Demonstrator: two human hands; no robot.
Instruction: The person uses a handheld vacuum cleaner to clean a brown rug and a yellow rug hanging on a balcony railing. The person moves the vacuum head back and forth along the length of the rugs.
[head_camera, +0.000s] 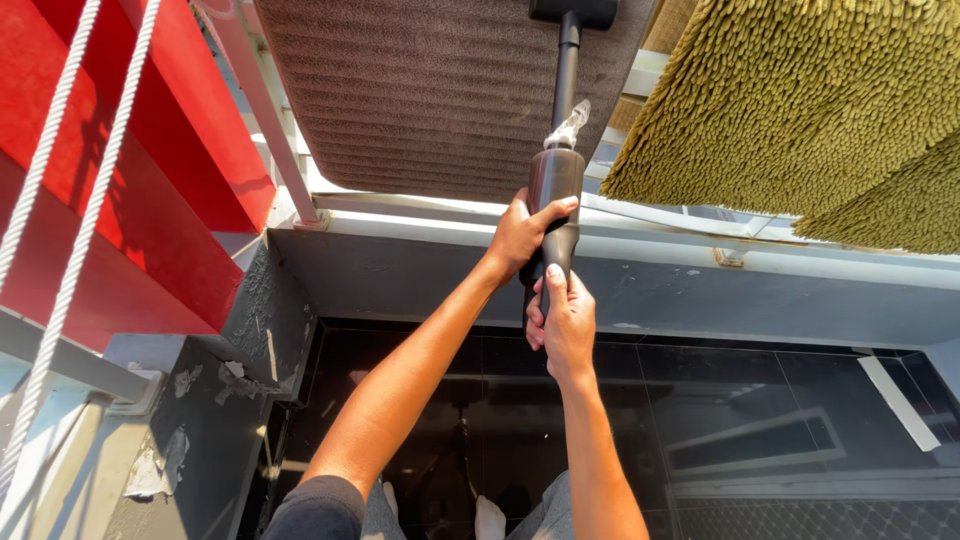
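Note:
Both hands grip a black vacuum wand (557, 180) that points away from me. My left hand (520, 235) wraps the thick dark handle from the left side. My right hand (562, 320) holds the lower end of the same handle, just below the left. The thin black tube runs up to a flat nozzle head (574, 10), which rests on a brown ribbed mat (430, 90) draped over a white railing (640, 215).
A shaggy olive-green rug (800, 110) hangs over the railing at the right. A red slatted structure (130, 170) and a white rope (70, 250) stand at the left. Below is a grey parapet wall (400, 275) and glossy black floor tiles (720, 400).

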